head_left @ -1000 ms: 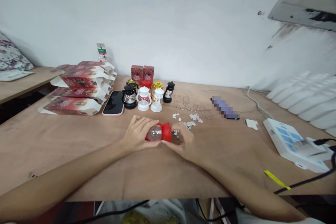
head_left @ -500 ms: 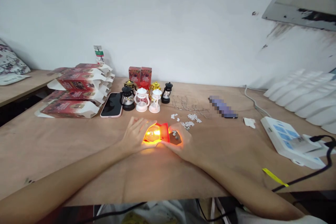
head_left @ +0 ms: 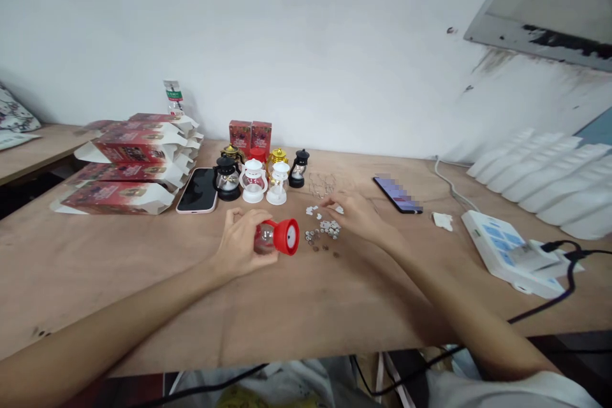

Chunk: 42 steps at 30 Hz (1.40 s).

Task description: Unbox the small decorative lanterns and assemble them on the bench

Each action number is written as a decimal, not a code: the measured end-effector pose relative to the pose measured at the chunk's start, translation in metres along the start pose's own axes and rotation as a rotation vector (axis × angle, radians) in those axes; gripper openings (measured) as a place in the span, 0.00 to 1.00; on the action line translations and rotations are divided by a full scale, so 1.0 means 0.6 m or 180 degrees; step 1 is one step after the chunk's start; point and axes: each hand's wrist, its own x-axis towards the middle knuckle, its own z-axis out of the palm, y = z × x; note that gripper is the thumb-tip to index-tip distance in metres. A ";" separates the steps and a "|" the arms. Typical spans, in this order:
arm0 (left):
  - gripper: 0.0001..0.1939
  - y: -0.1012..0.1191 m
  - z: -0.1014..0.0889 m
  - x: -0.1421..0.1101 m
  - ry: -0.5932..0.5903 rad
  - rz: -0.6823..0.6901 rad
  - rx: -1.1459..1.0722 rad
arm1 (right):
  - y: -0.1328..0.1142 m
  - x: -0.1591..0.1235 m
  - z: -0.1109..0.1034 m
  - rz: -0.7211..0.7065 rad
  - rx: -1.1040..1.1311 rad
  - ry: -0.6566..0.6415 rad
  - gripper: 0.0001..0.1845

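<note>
My left hand point(head_left: 245, 239) is wrapped round a small red lantern point(head_left: 287, 237), which lies on its side with its round base turned right and toward me. The lantern is unlit, and its clear globe is partly covered by my fingers. My right hand point(head_left: 356, 213) is over the small white plastic pieces point(head_left: 329, 227), its fingertips drawn together low beside them. What those fingertips hold, if anything, is too small to make out. Several silver button cells point(head_left: 313, 237) lie between the two hands. Bent wire handles point(head_left: 322, 185) lie just behind the pieces.
Several finished lanterns point(head_left: 253, 182) in black, white, gold and red stand at the back, before two red boxes point(head_left: 250, 135). Flattened red cartons point(head_left: 124, 197) are stacked left, beside a phone point(head_left: 197, 191). At right lie another phone point(head_left: 398, 194), a power strip point(head_left: 507, 248) and white foam sleeves point(head_left: 554, 185).
The red lantern's glow has gone out, and its base has turned toward me. My right hand has let go of it and moved right and back to the white pieces.
</note>
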 end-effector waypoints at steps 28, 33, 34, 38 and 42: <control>0.22 -0.006 -0.003 -0.001 -0.0099 0.0280 -0.0281 | -0.006 0.008 0.046 0.0025 0.0600 0.0513 0.09; 0.25 -0.005 -0.004 -0.001 -0.0124 0.0400 -0.0176 | -0.087 -0.024 0.041 -0.0668 0.1085 0.2078 0.08; 0.25 -0.005 -0.004 -0.001 -0.0120 0.0416 -0.0169 | -0.099 -0.028 0.039 -0.0900 0.1020 0.2171 0.09; 0.26 -0.006 -0.004 -0.002 -0.0126 0.0424 -0.0152 | -0.117 -0.032 0.039 -0.1368 0.0736 0.2178 0.13; 0.27 -0.006 -0.005 -0.002 -0.0183 0.0393 -0.0123 | -0.114 -0.029 0.041 -0.1345 0.0623 0.2132 0.12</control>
